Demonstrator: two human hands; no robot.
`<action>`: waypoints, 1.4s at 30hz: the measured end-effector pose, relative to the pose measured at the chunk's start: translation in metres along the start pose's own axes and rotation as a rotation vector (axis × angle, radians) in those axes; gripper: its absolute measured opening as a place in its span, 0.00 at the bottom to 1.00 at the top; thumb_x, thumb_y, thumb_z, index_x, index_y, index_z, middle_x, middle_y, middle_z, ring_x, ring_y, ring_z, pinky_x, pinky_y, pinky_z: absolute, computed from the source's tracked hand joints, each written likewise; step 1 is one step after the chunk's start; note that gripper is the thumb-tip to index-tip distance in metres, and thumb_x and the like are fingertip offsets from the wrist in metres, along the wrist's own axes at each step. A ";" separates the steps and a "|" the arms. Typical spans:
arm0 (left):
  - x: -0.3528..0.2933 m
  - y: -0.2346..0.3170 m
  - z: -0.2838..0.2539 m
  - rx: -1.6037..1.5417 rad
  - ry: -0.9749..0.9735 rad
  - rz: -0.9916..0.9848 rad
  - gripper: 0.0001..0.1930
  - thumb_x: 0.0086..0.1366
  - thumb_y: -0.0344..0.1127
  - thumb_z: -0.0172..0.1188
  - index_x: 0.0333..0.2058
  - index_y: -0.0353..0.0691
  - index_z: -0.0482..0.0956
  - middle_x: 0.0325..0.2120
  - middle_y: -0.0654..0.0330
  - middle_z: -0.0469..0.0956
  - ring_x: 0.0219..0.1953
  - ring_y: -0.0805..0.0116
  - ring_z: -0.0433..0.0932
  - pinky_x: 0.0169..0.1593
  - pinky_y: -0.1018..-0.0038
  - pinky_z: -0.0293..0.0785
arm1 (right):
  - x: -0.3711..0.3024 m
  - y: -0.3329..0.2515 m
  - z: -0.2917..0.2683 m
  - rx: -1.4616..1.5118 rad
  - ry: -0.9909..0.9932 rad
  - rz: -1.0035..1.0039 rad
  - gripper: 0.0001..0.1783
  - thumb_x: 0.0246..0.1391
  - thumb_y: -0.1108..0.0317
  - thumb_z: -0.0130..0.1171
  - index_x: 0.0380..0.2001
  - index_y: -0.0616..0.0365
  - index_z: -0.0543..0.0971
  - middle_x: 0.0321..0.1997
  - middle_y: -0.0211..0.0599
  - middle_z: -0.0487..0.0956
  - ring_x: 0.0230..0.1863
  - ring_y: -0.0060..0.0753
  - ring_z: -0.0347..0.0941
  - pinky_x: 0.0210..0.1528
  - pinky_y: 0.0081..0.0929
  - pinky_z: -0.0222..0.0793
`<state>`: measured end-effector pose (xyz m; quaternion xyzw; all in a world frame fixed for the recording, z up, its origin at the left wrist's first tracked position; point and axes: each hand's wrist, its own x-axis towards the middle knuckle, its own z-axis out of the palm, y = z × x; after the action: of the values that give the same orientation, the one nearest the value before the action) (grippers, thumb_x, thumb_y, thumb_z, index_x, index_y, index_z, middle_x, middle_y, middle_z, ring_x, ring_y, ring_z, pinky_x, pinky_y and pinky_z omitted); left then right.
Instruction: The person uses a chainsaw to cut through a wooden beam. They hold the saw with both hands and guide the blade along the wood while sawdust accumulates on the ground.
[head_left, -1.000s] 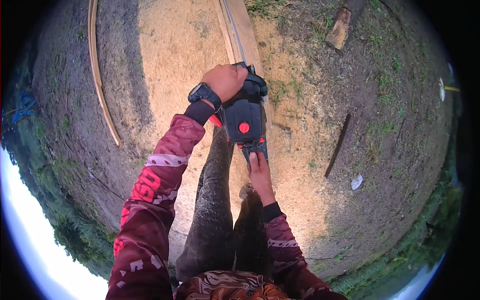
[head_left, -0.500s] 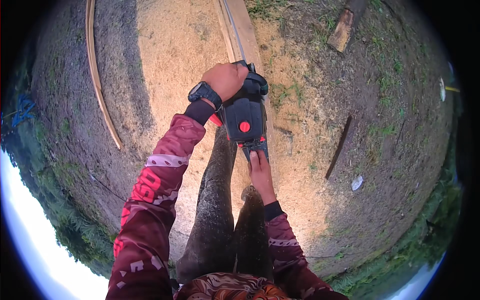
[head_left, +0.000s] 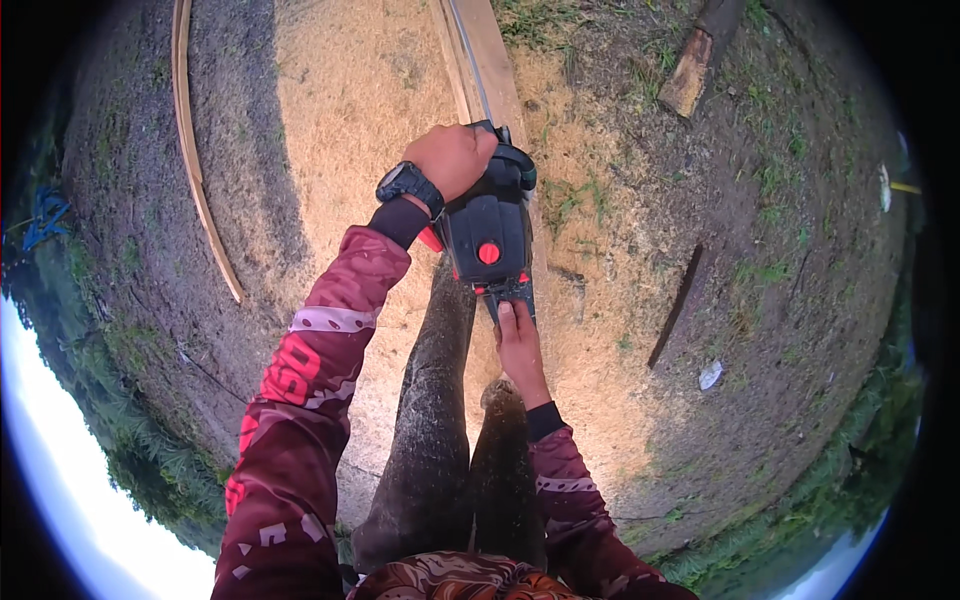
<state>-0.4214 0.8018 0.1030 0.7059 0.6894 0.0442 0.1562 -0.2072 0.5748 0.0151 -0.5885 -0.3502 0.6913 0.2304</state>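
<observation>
From my remote post I'm seeing dusty dark trouser legs [head_left: 433, 400] standing nearest, just behind the saw. The right hand [head_left: 522, 352] is holding the back end of a black-and-red chainsaw [head_left: 487, 230]; the left hand [head_left: 453, 160], with a watch [head_left: 405, 187] at its wrist, is gripping farther forward. The saw is sitting over a long board [head_left: 503, 70], and what I'm taking for its bar [head_left: 470, 58] is pointing away along the wood. Sawdust [head_left: 350, 120] is covering the ground; a log [head_left: 688, 80] is lying farther out, right.

Risks, near first: a bare hand slipping could be swinging the saw toward the legs. Farther out, the bar could be binding or kicking, should the board be shifting or pinching it.

Hard to read: the right hand's underside is hiding any trigger; the left fingertips are curling out of sight. The board's far end is running past the top edge. Whether the chain is spinning, I'm not managing to tell.
</observation>
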 end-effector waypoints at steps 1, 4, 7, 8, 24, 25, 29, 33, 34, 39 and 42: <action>0.001 0.004 -0.004 -0.003 -0.001 0.001 0.23 0.69 0.48 0.44 0.30 0.38 0.82 0.29 0.44 0.82 0.31 0.40 0.82 0.39 0.49 0.78 | 0.001 -0.001 -0.001 -0.043 0.006 0.009 0.22 0.72 0.50 0.45 0.47 0.60 0.73 0.22 0.35 0.69 0.24 0.29 0.65 0.30 0.34 0.63; 0.005 0.008 -0.015 -0.077 -0.018 -0.103 0.23 0.68 0.48 0.44 0.29 0.38 0.83 0.29 0.44 0.82 0.31 0.40 0.82 0.38 0.49 0.78 | 0.009 -0.004 0.003 -0.022 0.022 -0.021 0.22 0.72 0.50 0.45 0.46 0.60 0.73 0.22 0.36 0.69 0.24 0.30 0.66 0.31 0.34 0.63; 0.014 0.002 -0.019 -0.100 0.038 -0.103 0.22 0.69 0.47 0.46 0.27 0.35 0.81 0.25 0.41 0.80 0.29 0.37 0.79 0.36 0.49 0.77 | 0.020 -0.011 0.004 -0.045 0.013 -0.062 0.22 0.72 0.50 0.45 0.44 0.60 0.72 0.23 0.36 0.69 0.25 0.31 0.68 0.31 0.35 0.64; 0.016 0.000 -0.021 -0.075 0.041 -0.059 0.22 0.69 0.47 0.46 0.27 0.35 0.81 0.26 0.41 0.80 0.29 0.37 0.79 0.36 0.49 0.77 | 0.021 -0.014 0.005 -0.045 0.013 -0.062 0.22 0.72 0.50 0.45 0.44 0.60 0.72 0.23 0.36 0.69 0.25 0.31 0.68 0.31 0.35 0.64; 0.049 -0.018 -0.036 -0.098 0.044 -0.047 0.21 0.69 0.46 0.46 0.28 0.36 0.80 0.26 0.41 0.80 0.28 0.38 0.79 0.34 0.48 0.76 | 0.046 -0.048 0.015 0.021 -0.001 -0.033 0.21 0.72 0.50 0.45 0.45 0.59 0.73 0.24 0.31 0.69 0.25 0.25 0.66 0.31 0.31 0.64; 0.051 -0.019 -0.037 -0.098 0.044 -0.047 0.21 0.69 0.46 0.46 0.28 0.36 0.80 0.26 0.41 0.80 0.28 0.38 0.79 0.34 0.48 0.76 | 0.049 -0.051 0.016 0.013 -0.007 -0.019 0.21 0.72 0.50 0.45 0.45 0.59 0.72 0.24 0.31 0.69 0.25 0.25 0.66 0.31 0.30 0.64; 0.062 -0.033 -0.031 -0.013 0.046 0.007 0.21 0.69 0.47 0.45 0.28 0.37 0.80 0.26 0.44 0.81 0.29 0.39 0.80 0.35 0.49 0.77 | 0.055 -0.060 0.021 -0.010 -0.011 -0.033 0.21 0.72 0.50 0.45 0.44 0.59 0.72 0.24 0.30 0.69 0.25 0.25 0.66 0.30 0.30 0.63; 0.070 -0.034 -0.030 0.012 0.019 -0.019 0.22 0.69 0.47 0.44 0.29 0.38 0.81 0.27 0.45 0.82 0.30 0.40 0.81 0.37 0.48 0.78 | 0.058 -0.060 0.022 0.050 -0.016 -0.021 0.17 0.73 0.53 0.47 0.49 0.55 0.74 0.29 0.17 0.67 0.25 0.11 0.57 0.26 0.16 0.56; 0.071 -0.033 -0.033 0.010 0.019 -0.017 0.22 0.69 0.47 0.44 0.29 0.38 0.81 0.27 0.45 0.82 0.30 0.40 0.81 0.37 0.48 0.78 | 0.059 -0.061 0.022 0.043 -0.020 -0.013 0.17 0.73 0.53 0.47 0.48 0.55 0.74 0.29 0.17 0.67 0.25 0.12 0.58 0.26 0.16 0.56; 0.083 -0.044 -0.043 0.033 0.032 0.024 0.20 0.69 0.45 0.45 0.29 0.38 0.81 0.27 0.45 0.82 0.29 0.41 0.81 0.34 0.49 0.78 | 0.069 -0.071 0.031 0.028 -0.013 -0.014 0.18 0.72 0.52 0.47 0.47 0.55 0.74 0.28 0.18 0.67 0.25 0.12 0.59 0.26 0.16 0.57; 0.087 -0.036 -0.052 -0.036 0.043 -0.010 0.21 0.69 0.46 0.45 0.28 0.37 0.79 0.26 0.42 0.80 0.30 0.37 0.79 0.36 0.50 0.77 | 0.077 -0.073 0.030 0.014 0.003 -0.026 0.18 0.72 0.51 0.47 0.48 0.55 0.74 0.28 0.19 0.67 0.25 0.12 0.60 0.26 0.16 0.57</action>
<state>-0.4666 0.8960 0.1292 0.6984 0.6952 0.0710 0.1544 -0.2587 0.6726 0.0220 -0.5834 -0.3527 0.6896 0.2442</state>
